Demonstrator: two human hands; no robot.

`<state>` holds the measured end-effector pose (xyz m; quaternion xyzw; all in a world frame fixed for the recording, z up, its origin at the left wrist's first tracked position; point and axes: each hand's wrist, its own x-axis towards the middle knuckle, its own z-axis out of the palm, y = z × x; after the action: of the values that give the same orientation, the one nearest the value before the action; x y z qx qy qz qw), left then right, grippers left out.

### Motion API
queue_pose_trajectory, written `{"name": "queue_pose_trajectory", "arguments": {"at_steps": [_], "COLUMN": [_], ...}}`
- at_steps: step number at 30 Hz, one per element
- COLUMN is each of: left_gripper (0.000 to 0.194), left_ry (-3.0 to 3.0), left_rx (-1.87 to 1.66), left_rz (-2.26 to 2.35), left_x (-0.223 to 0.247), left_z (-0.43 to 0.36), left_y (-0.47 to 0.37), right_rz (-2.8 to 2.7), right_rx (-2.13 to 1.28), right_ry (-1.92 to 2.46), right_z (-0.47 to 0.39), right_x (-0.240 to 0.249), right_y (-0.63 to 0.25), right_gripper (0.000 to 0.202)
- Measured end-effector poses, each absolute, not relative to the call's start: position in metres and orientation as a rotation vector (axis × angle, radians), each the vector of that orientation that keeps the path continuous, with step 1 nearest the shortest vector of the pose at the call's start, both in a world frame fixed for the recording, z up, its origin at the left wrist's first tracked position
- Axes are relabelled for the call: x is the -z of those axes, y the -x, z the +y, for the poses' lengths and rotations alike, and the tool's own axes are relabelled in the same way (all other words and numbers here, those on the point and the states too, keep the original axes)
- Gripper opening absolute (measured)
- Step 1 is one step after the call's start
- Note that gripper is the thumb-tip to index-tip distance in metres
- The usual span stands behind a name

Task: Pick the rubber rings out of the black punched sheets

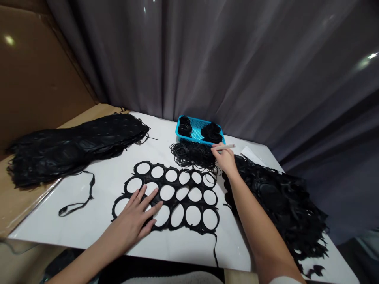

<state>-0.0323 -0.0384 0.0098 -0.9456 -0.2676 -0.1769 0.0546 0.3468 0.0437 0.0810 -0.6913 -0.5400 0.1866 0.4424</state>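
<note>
A black rubber sheet [170,202] with rows of round holes lies flat on the white table. My left hand [137,215] rests on its left part with the fingers spread. My right hand [224,157] is closed around a pale, pen-like tool [225,147], at the right end of a heap of thin black rings [192,154]. Just behind the heap, a blue plastic basket [194,140] holds two bunches of black rings. A loose ring [210,178] lies at the sheet's upper right corner.
Stacked black sheets [74,144] lie at the left, near a brown board [38,67]. A pile of holed black scraps [278,201] covers the right side beside my right forearm. A loose black strip [91,187] lies at the left; a grey curtain [189,59] hangs behind.
</note>
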Motion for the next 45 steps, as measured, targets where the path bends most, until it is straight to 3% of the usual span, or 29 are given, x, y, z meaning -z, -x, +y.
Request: {"name": "queue_pose_trajectory", "arguments": {"at_steps": [6, 10, 19, 30, 38, 45], "left_gripper": [0.042, 0.041, 0.042, 0.042, 0.045, 0.046], "left_ry": [2.888, 2.869, 2.834, 2.845, 2.845, 2.876], "left_rx": [0.561, 0.573, 0.551, 0.55, 0.562, 0.544], "left_rz": [-0.848, -0.813, -0.825, -0.861, -0.858, -0.956], "left_x": [-0.009, -0.008, -0.008, -0.008, -0.008, -0.005], "left_z": [-0.038, -0.036, -0.039, -0.042, -0.043, -0.054], "left_y": [0.032, 0.03, 0.032, 0.031, 0.031, 0.03], "right_rz": [-1.762, -1.942, -2.335, -1.539, -1.484, -1.827], "right_rx": [-0.521, -0.369, -0.274, -0.725, -0.606, -0.218], "right_ry": [1.709, 1.572, 1.597, 1.638, 1.595, 1.667], "right_z": [-0.028, -0.043, -0.034, -0.045, 0.004, 0.074], "right_x": [-0.048, -0.027, -0.037, -0.032, -0.07, -0.078], "right_y": [-0.351, -0.346, -0.35, -0.378, -0.354, -0.299], "right_gripper": [0.02, 0.017, 0.022, 0.028, 0.027, 0.006]}}
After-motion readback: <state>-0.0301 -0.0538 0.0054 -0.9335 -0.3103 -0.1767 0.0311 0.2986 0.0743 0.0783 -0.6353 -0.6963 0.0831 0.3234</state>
